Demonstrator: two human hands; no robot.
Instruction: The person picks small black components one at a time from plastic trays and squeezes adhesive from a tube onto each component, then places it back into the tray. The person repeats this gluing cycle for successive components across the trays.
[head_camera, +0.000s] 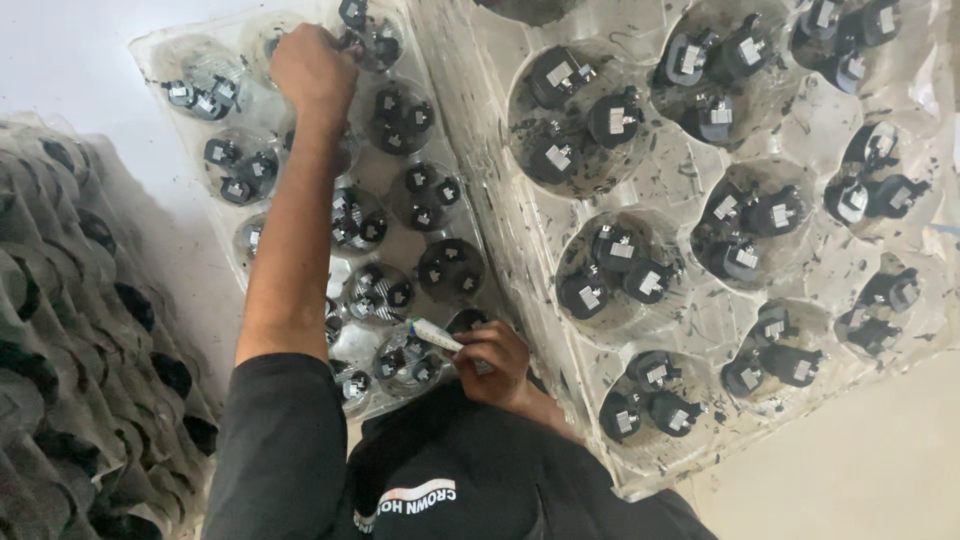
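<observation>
Reaches with the left hand (312, 65) to the far end of a clear plastic tray (150, 48), arm stretched long across its round wells. Closes the fingers in a loose fist over a well near the top edge, knuckles up; cannot tell from here whether anything sits inside that grip, though possibly one of the small black parts (403, 115) that fill the wells in clusters, each with a pale label on top. Holds a white marker (437, 335) in the right hand (492, 362), fingers wrapped narrow around its barrel, tip pointing left and hovering just over a well at the near end of the same tray. Keeps that hand close to the chest, just above the black shirt (470, 470). Shows a second clear tray (700, 312) lying to the right, overlapping the first one's edge, larger in view, smeared with dark flecks and loaded with the same black parts in groups of three or so. Shows a stack of nested empty trays (60, 350) to the left, well apart from both hands, on a pale surface (860, 450).
</observation>
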